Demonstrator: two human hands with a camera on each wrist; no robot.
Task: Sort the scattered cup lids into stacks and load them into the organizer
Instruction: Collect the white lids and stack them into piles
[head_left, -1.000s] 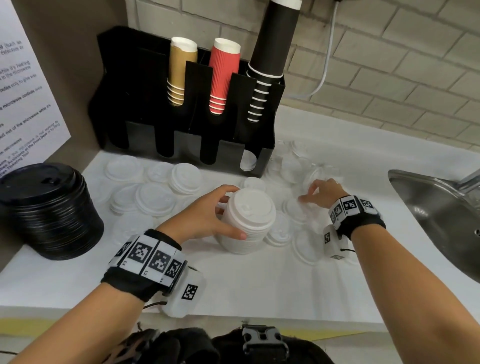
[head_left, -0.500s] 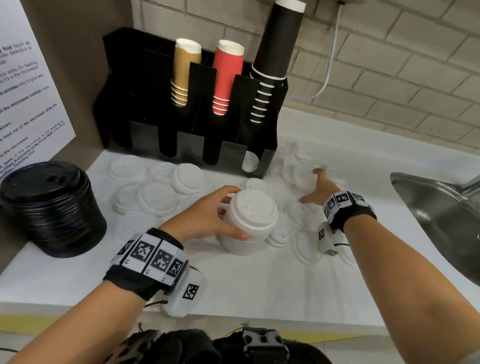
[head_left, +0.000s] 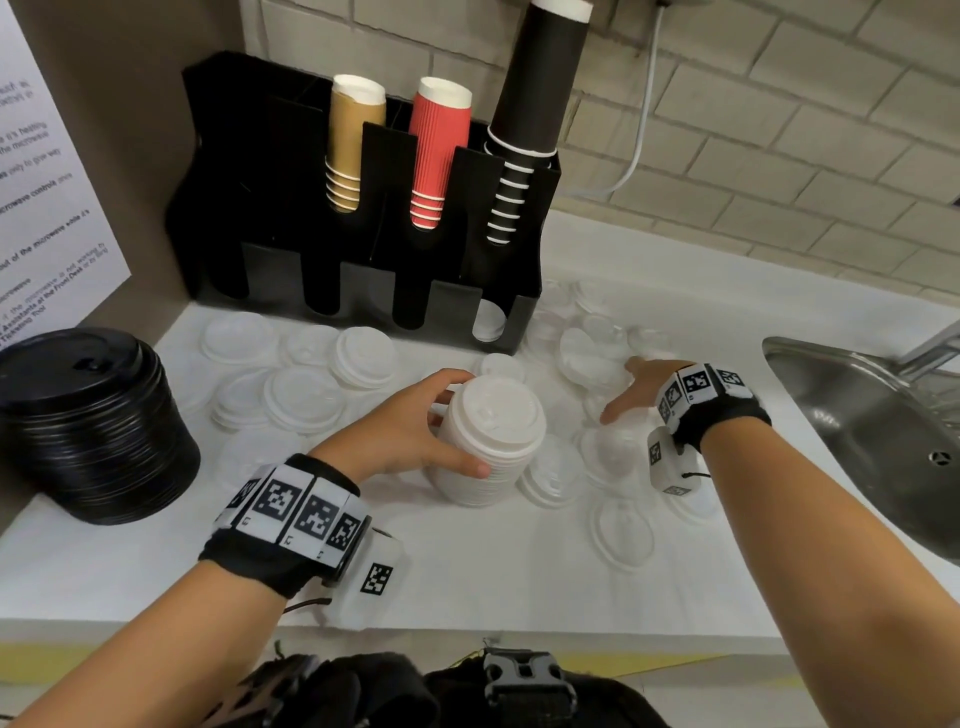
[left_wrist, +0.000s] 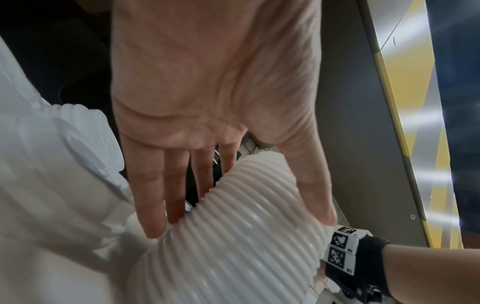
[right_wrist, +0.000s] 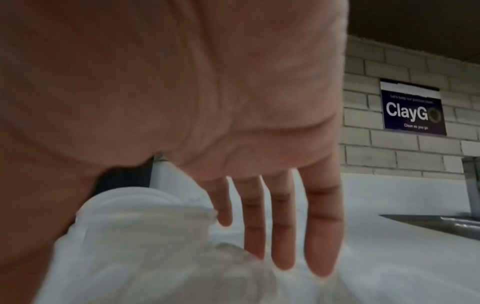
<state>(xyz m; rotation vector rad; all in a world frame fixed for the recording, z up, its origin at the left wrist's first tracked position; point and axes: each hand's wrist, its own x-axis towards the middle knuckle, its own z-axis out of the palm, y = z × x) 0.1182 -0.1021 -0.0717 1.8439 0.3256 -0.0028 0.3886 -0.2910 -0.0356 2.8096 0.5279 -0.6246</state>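
Note:
A tall stack of white lids (head_left: 488, 441) (left_wrist: 233, 236) stands mid-counter, and my left hand (head_left: 415, 436) grips it round the side, thumb in front and fingers behind. My right hand (head_left: 631, 389) reaches over the scattered clear and white lids (head_left: 592, 353) to the right of the stack, fingers straight and spread, holding nothing. In the right wrist view its fingers (right_wrist: 283, 232) hover just above a clear lid (right_wrist: 145, 216). The black organizer (head_left: 363, 218) stands at the back, holding stacks of brown, red and black cups; a white lid shows in its lower right slot (head_left: 488, 319).
A large stack of black lids (head_left: 88, 421) sits at the left. More white lids (head_left: 301, 374) lie in front of the organizer. A steel sink (head_left: 872, 431) opens at the right. The counter's front edge (head_left: 467, 631) is near my body.
My right hand has moved farther back and right over the scattered lids, its fingers spreading. The left hand keeps its grip on the white stack, which stays in place.

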